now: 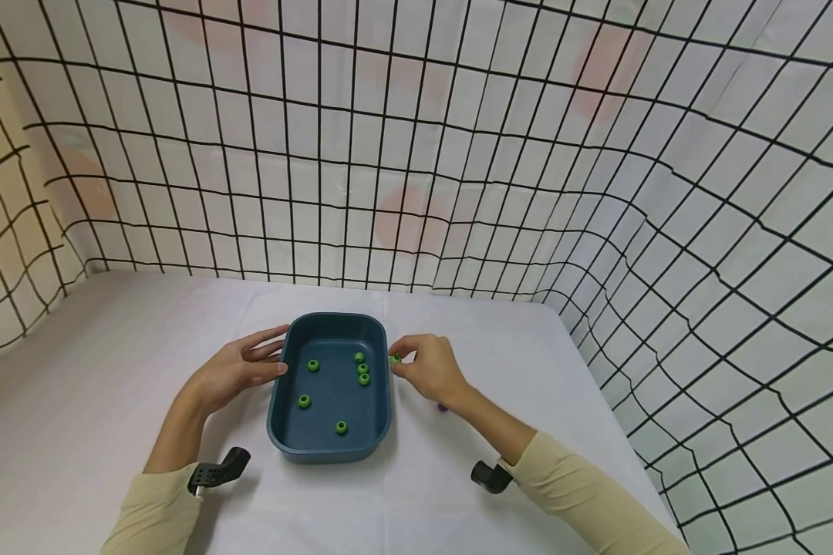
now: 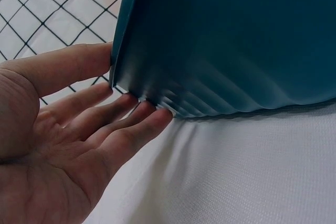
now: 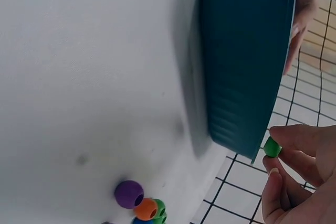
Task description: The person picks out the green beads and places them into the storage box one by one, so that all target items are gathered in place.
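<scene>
A deep blue tray (image 1: 329,455) stands on the white table, with several green beads (image 1: 342,427) scattered over its floor. My left hand (image 1: 232,374) is at the tray's left side, fairly straight fingers touching the outer wall and the thumb against the rim. Between thumb and fingertips, my right hand (image 1: 430,368) pinches a green bead (image 3: 272,147) just outside the tray's right rim, near rim height. Lower down in the right wrist view, a purple bead (image 3: 129,194), an orange bead (image 3: 146,209), a blue bead (image 3: 143,221) and green ones lie bunched on the table.
A black wire grid (image 1: 361,185) stands along the back and sides of the table, with pale cloth behind it. White cloth (image 1: 146,331) covers the tabletop. Black wrist mounts (image 1: 222,468) stick out from both sleeves.
</scene>
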Motion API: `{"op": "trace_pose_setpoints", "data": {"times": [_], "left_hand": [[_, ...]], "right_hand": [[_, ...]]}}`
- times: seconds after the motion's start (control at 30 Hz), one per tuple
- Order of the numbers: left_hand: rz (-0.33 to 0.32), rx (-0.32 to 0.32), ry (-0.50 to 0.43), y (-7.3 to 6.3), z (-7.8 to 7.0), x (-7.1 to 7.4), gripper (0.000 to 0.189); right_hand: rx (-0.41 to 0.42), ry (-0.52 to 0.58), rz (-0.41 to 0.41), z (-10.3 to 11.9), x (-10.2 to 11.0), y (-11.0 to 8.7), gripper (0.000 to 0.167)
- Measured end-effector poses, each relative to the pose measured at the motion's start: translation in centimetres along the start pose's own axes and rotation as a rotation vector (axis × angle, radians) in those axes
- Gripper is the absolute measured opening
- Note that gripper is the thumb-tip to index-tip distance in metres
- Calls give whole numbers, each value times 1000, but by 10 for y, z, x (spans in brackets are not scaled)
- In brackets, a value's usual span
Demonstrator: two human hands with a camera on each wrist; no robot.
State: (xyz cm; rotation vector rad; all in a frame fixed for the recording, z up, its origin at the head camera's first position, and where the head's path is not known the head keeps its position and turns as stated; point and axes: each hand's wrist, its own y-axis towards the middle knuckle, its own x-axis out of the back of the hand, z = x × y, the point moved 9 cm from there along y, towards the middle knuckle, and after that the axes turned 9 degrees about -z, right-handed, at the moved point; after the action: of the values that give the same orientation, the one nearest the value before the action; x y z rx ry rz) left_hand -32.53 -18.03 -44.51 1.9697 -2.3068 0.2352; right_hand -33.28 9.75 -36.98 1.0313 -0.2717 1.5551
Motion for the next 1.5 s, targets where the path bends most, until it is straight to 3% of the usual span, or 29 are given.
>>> {"op": "trace_pose_setpoints", "data": {"times": [0.53, 1.5], "left_hand": [[-2, 5, 1, 1, 0, 0, 82], [-6, 8, 10, 1, 2, 1, 83]], "right_hand": [[62, 24, 61, 29, -14, -6, 16], [69, 92, 106, 40, -41, -14, 15]]}}
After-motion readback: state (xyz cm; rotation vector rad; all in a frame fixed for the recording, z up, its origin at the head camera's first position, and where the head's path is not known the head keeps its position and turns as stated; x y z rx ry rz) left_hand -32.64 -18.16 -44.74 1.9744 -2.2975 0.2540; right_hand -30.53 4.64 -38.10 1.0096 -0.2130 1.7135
